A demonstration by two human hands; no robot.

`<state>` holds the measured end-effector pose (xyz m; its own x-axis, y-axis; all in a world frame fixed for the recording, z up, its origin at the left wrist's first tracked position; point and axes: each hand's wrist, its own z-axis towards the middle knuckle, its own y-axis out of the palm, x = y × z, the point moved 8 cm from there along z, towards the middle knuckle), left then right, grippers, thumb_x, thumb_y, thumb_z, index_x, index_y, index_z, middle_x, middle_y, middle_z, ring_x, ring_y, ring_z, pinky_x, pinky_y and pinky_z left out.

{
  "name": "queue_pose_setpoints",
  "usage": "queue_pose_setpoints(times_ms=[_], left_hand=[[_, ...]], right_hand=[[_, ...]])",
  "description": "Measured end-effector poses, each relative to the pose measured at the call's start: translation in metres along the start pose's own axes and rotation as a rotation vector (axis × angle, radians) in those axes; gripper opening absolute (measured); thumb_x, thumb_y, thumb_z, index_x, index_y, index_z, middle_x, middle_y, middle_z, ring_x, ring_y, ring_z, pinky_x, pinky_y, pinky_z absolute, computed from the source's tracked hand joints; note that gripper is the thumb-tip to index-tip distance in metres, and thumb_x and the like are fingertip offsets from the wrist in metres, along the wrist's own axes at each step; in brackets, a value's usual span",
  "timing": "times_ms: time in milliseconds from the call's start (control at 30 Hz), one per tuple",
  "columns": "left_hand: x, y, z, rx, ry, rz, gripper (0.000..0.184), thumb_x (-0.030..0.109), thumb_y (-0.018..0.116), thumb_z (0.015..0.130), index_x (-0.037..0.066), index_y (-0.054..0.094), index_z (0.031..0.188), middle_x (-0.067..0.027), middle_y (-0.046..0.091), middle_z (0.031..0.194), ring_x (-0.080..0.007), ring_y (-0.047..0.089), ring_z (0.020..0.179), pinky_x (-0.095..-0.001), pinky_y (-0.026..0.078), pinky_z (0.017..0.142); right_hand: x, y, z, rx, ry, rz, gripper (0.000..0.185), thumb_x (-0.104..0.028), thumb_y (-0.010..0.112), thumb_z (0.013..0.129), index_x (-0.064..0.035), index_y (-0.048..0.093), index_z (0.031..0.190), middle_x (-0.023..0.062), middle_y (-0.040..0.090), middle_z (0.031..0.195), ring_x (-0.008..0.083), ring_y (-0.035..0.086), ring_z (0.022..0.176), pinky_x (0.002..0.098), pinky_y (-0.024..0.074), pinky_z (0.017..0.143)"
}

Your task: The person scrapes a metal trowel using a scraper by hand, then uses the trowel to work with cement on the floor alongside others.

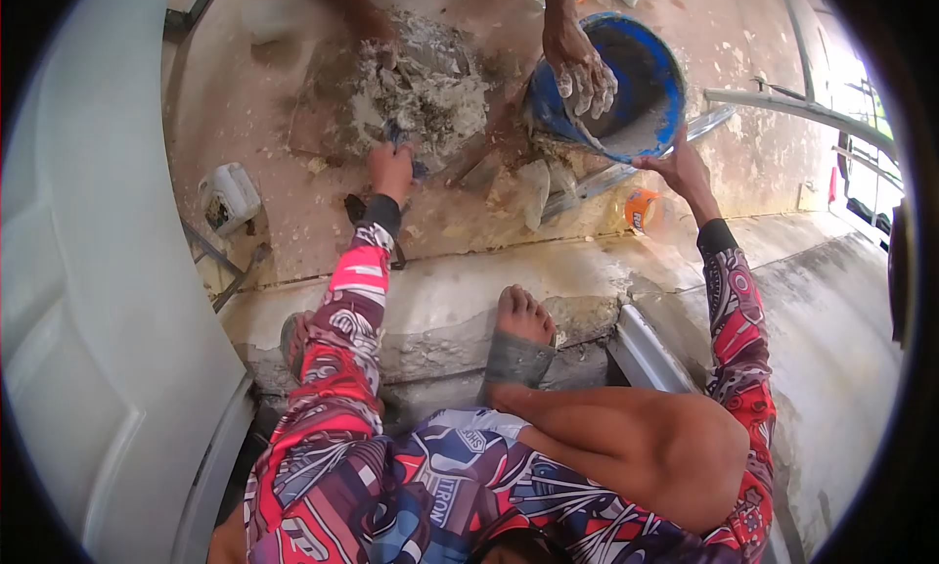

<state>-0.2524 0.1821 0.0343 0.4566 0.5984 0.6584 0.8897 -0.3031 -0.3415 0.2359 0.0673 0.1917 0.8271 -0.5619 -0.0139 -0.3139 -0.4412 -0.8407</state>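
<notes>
My left hand is closed round a blue-handled trowel, whose blade is hidden at the near edge of a heap of wet grey mortar. With fingers at the lower right of its rim, my right hand grips a blue bucket. The bucket is tilted, and grey residue coats its inside. Another person's mortar-smeared hand hangs over the bucket's left rim. A second hand of a co-worker, blurred, reaches the far left of the heap.
A stained white plastic jug stands at left, beside a large pale panel. An orange-labelled container and a metal bar lie below the bucket. My foot rests on a rough concrete ledge. Metal framing stands at right.
</notes>
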Motion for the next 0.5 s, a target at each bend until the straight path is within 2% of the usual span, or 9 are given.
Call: queue_pose_setpoints(times_ms=[100, 133, 200, 233, 300, 367, 433, 467, 500], left_hand=[[-0.064, 0.04, -0.005, 0.034, -0.137, -0.67, 0.02, 0.016, 0.06, 0.095, -0.003, 0.06, 0.089, -0.0151, 0.063, 0.079, -0.0283, 0.066, 0.066, -0.0407, 0.059, 0.05], [-0.067, 0.052, -0.017, 0.051, -0.194, -0.78, 0.021, 0.018, 0.059, 0.095, -0.003, 0.059, 0.092, -0.0136, 0.062, 0.081, -0.0276, 0.066, 0.069, -0.0398, 0.059, 0.052], [-0.074, 0.082, -0.045, 0.086, -0.316, -1.0, 0.024, 0.021, 0.059, 0.096, -0.002, 0.056, 0.1, -0.0108, 0.059, 0.084, -0.0261, 0.065, 0.076, -0.0382, 0.06, 0.057], [-0.086, 0.1, -0.051, 0.122, -0.396, -1.074, 0.023, 0.019, 0.058, 0.097, -0.003, 0.055, 0.104, -0.0126, 0.06, 0.09, -0.0277, 0.066, 0.075, -0.0391, 0.06, 0.06], [-0.115, 0.139, -0.055, 0.193, -0.549, -1.224, 0.024, 0.014, 0.056, 0.098, -0.005, 0.052, 0.112, -0.0162, 0.062, 0.1, -0.0308, 0.066, 0.074, -0.0409, 0.062, 0.064], [-0.158, 0.188, -0.016, 0.111, -0.267, -1.163, 0.026, 0.014, 0.055, 0.098, -0.004, 0.051, 0.116, -0.0168, 0.061, 0.101, -0.032, 0.066, 0.08, -0.0394, 0.063, 0.067], [-0.118, 0.19, -0.01, 0.069, -0.022, -0.926, 0.031, 0.017, 0.055, 0.098, -0.003, 0.05, 0.121, -0.018, 0.06, 0.104, -0.0338, 0.065, 0.088, -0.0395, 0.063, 0.073], [-0.089, 0.188, -0.01, 0.062, 0.079, -0.72, 0.035, 0.02, 0.057, 0.098, -0.002, 0.049, 0.124, -0.019, 0.06, 0.106, -0.0351, 0.064, 0.094, -0.0405, 0.062, 0.076], [-0.088, 0.189, -0.009, 0.064, 0.078, -0.725, 0.035, 0.02, 0.057, 0.098, -0.002, 0.049, 0.124, -0.019, 0.06, 0.106, -0.0351, 0.064, 0.094, -0.0405, 0.062, 0.076]], right_hand=[[0.001, 0.0, 0.001, 0.019, -0.012, -0.012, 0.139, -0.07, 0.08, 0.059, 0.0157, 0.014, 0.146, 0.0323, 0.059, 0.122, 0.0419, 0.06, 0.115, 0.0471, 0.0483, 0.093], [0.002, 0.002, 0.001, 0.027, -0.016, -0.013, 0.139, -0.07, 0.08, 0.059, 0.0156, 0.014, 0.146, 0.0322, 0.06, 0.121, 0.0419, 0.06, 0.115, 0.0472, 0.0485, 0.092], [0.008, 0.007, 0.003, 0.033, 0.0, 0.032, 0.124, -0.06, 0.083, 0.063, 0.006, 0.019, 0.146, 0.0293, 0.059, 0.125, 0.0428, 0.059, 0.116, 0.047, 0.0471, 0.095], [0.008, 0.006, 0.002, 0.038, 0.008, 0.055, 0.117, -0.055, 0.085, 0.064, 0.0013, 0.022, 0.146, 0.0278, 0.059, 0.127, 0.0432, 0.058, 0.117, 0.0469, 0.0464, 0.096], [0.001, 0.002, -0.001, 0.026, -0.001, 0.059, 0.117, -0.055, 0.085, 0.064, 0.0003, 0.022, 0.145, 0.0268, 0.06, 0.126, 0.0436, 0.058, 0.117, 0.0471, 0.0464, 0.096], [-0.002, -0.004, -0.005, 0.028, -0.016, 0.05, 0.122, -0.058, 0.084, 0.063, 0.0047, 0.019, 0.146, 0.0276, 0.06, 0.124, 0.0429, 0.059, 0.116, 0.0477, 0.0475, 0.094], [-0.003, -0.001, -0.003, 0.034, -0.047, 0.028, 0.134, -0.066, 0.081, 0.062, 0.0147, 0.015, 0.146, 0.0302, 0.061, 0.121, 0.0411, 0.061, 0.114, 0.0487, 0.0499, 0.089], [-0.001, 0.001, -0.001, 0.042, -0.047, 0.021, 0.134, -0.066, 0.081, 0.061, 0.0136, 0.015, 0.147, 0.0296, 0.061, 0.122, 0.0406, 0.061, 0.114, 0.0493, 0.0495, 0.09], [-0.002, 0.0, 0.0, 0.043, -0.047, 0.026, 0.134, -0.066, 0.081, 0.061, 0.0121, 0.015, 0.148, 0.0291, 0.06, 0.124, 0.0405, 0.06, 0.115, 0.0491, 0.049, 0.091]])
